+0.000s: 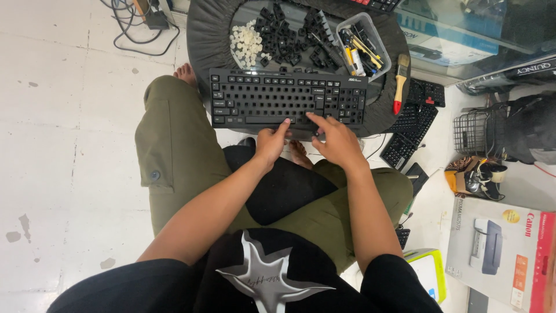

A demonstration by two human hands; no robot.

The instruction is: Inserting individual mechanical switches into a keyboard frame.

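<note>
Closest to the lens, a black shirt with a silver star print, two bare forearms reaching forward over olive-green trousers. Left hand sits at the near edge of the black keyboard, fingers curled in, thumb stretched up onto the bottom row near the long bar key. It grips nothing, just presses. Right hand lies just beside it, fingers spread loose and open, index finger laid out across the lower keys, touching them. That keyboard rests flat along the front edge of a round dark-covered tray, straight ahead of the knees. Behind it, inside the tray, a heap of loose black keycaps, and to their left a pile of small white rubber domes. On the right of the tray stands a clear plastic tub full of tools. A paintbrush with a red handle tip lies on the tray's right rim. More keyboards lie on the floor further right.
</note>
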